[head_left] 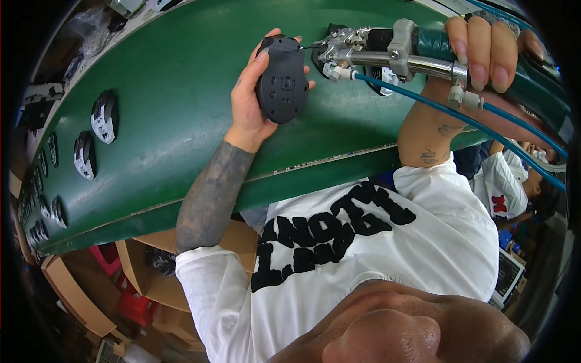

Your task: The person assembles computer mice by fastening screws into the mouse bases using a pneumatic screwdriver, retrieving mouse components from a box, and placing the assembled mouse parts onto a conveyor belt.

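My left hand (247,97) is closed around a black computer mouse (282,81), holding it above the green work surface. The underside of the mouse, with its small screw holes, shows. Gripped in my right hand (481,51) is an air-fed power screwdriver (372,58) with a metal nose and blue air tubes, lying sideways across the view. Its thin tip points left and ends close to the upper right edge of the mouse; whether they touch I cannot tell. Beneath the screwdriver another mouse (383,77), black and silver, is partly hidden.
Black and silver mice (105,118) stand spaced out on the green surface (175,115) at left, with several more toward the far left edge. Blue tubes (514,118) trail right. Cardboard boxes (78,296) and a red bin (134,307) lie below the surface. Another person (502,187) is at right.
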{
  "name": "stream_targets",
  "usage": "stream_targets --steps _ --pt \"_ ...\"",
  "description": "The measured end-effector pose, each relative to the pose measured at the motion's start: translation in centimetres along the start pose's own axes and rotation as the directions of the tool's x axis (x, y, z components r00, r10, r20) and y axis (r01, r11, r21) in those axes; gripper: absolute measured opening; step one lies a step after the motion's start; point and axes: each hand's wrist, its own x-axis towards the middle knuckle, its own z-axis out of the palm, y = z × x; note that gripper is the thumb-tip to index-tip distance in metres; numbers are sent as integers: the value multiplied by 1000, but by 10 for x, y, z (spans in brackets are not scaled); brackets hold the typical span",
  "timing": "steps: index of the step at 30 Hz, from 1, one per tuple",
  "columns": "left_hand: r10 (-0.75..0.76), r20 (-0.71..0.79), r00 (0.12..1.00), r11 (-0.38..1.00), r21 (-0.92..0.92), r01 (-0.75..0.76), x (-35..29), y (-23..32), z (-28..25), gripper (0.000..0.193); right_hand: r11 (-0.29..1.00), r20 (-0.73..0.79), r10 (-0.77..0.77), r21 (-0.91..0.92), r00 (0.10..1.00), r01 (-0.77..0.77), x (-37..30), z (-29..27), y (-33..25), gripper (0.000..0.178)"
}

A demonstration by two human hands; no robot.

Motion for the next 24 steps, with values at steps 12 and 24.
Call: stream_targets --steps 12,24 --pt "-44 35 998 998 -38 45 -6 2 4 53 997 37 -73 1 997 73 5 25 14 41" --pt "-28 -103 994 993 108 39 -2 0 5 52 994 -62 -97 36 993 99 5 38 1 34"
